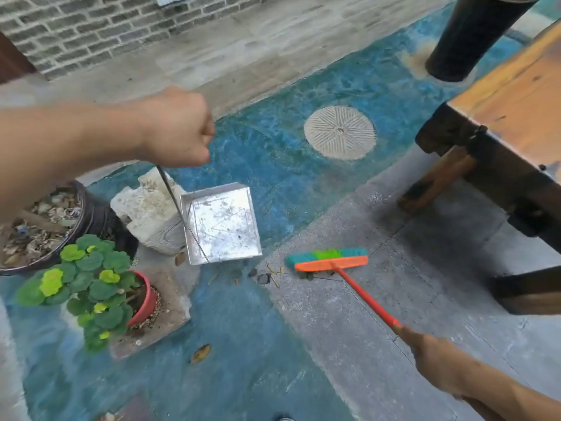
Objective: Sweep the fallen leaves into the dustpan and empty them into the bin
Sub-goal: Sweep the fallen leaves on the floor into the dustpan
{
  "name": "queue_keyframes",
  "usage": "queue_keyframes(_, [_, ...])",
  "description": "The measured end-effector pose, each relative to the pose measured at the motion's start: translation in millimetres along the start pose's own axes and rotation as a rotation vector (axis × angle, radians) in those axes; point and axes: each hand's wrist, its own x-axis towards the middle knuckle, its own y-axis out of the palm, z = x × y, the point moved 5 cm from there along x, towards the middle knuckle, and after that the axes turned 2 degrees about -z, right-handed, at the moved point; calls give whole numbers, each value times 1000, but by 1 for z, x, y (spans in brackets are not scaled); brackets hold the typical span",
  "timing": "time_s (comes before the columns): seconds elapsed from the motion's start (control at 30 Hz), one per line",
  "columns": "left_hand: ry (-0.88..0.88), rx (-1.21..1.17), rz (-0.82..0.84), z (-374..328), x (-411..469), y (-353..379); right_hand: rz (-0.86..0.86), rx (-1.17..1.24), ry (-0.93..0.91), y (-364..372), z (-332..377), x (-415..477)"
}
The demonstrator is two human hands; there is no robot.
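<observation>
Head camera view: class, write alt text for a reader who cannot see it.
A person's left hand holds a square metal dustpan by its thin handle while the right hand pushes an orange-handled, green-bristled broom toward scattered leaf debris.

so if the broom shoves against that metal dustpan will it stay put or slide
The dustpan looks like thin sheet metal, so probably light and apt to skid on the smooth painted floor. Its thin wire handle, gripped by the left hand, may flex rather than brace it firmly.
</observation>
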Motion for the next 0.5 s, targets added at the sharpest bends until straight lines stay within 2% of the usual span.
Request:
queue_keyframes(0.13, [94,108,-45,-6,-10,3,-53,58,8,-25,0,-12])
queue_keyframes(0.3, [159,191,-78,-1,-26,24,-121,74,-22,-52,42,26])
queue_keyframes(0.5, [217,291,-51,0,-64,66,-23,22,46,-9,53,31])
